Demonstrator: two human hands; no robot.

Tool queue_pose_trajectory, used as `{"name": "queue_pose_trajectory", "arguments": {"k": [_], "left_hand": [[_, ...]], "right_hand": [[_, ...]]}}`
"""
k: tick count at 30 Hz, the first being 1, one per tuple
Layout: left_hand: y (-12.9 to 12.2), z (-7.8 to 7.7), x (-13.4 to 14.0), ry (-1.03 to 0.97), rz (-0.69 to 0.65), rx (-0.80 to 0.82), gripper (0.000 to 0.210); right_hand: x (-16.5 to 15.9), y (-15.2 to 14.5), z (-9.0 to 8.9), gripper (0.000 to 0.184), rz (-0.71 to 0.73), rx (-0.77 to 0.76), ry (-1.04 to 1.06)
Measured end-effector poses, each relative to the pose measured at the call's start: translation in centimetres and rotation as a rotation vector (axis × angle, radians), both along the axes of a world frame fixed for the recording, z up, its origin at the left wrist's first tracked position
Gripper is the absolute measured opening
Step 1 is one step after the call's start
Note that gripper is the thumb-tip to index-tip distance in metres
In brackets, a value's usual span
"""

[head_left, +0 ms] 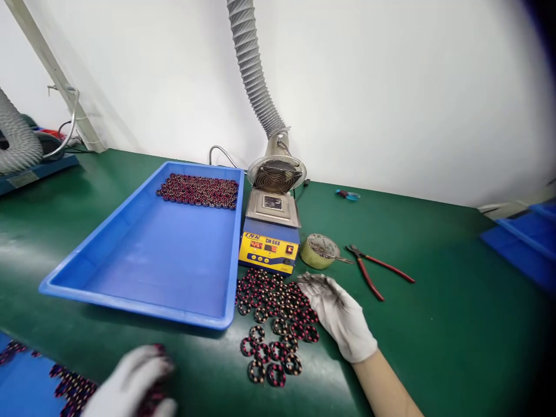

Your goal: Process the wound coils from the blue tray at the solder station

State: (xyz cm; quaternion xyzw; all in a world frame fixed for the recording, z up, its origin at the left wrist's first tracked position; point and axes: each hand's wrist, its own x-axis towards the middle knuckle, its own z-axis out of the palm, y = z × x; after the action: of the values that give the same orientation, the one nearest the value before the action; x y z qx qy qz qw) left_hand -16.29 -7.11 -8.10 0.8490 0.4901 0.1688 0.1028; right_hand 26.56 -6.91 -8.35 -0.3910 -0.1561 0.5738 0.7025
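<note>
My left hand [132, 385], in a white glove and blurred by motion, is low at the left. Its fingers are curled round several small dark ring coils [152, 399]. My right hand [339, 313], in a white glove with blackened fingers, lies with its fingers stretched out along the right side of a pile of ring coils [278, 307]. These coils are black with red and copper-coloured spots around them. The pile sits on the green table in front of the solder pot [271, 231], whose yellow panel has lit red digits.
A blue tray [152, 260] holds packed coils at its far end. Another blue tray [26, 382] with coils is at lower left. Right of the pot are a round tin [319, 255], red-handled pliers [369, 266] and small blue cutters [347, 195]. A grey exhaust hose [252, 63] hangs above.
</note>
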Motion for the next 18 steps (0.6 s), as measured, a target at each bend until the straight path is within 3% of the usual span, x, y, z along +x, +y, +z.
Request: {"name": "queue_pose_trajectory", "arguments": {"k": [1, 3, 5, 8, 11, 14, 16, 18], "left_hand": [[-0.4, 0.8, 3.0, 0.072, -0.265, 0.070, 0.035], [-0.6, 1.8, 8.9, 0.234, -0.560, 0.187, 0.031], [-0.6, 1.9, 13.5, 0.227, -0.619, 0.242, 0.034], [-0.6, 1.2, 17.1, 0.190, -0.651, 0.237, 0.045], [-0.5, 1.1, 18.5, 0.161, -0.660, 0.201, 0.055], [-0.4, 2.5, 18.5, 0.115, -0.637, 0.182, 0.067], [-0.6, 4.0, 17.2, 0.061, -0.605, 0.215, 0.059], [-1.0, 5.4, 14.6, 0.006, -0.577, 0.258, 0.036]], "right_hand": [[0.0, 0.0, -0.1, 0.019, -0.012, 0.005, 0.005], [0.0, -0.1, -0.2, 0.019, -0.037, 0.017, 0.001], [-0.1, -0.1, -0.1, 0.018, -0.050, 0.030, -0.011], [-0.4, 0.0, 0.0, 0.015, -0.056, 0.035, -0.002], [-0.4, 0.2, 0.2, 0.018, -0.067, 0.012, 0.011], [0.1, -0.3, 0.3, 0.021, -0.046, -0.027, -0.001], [0.5, -1.1, 0.3, 0.022, -0.018, -0.062, -0.002], [0.5, -1.7, -0.1, 0.023, -0.001, -0.092, 0.009]]}}
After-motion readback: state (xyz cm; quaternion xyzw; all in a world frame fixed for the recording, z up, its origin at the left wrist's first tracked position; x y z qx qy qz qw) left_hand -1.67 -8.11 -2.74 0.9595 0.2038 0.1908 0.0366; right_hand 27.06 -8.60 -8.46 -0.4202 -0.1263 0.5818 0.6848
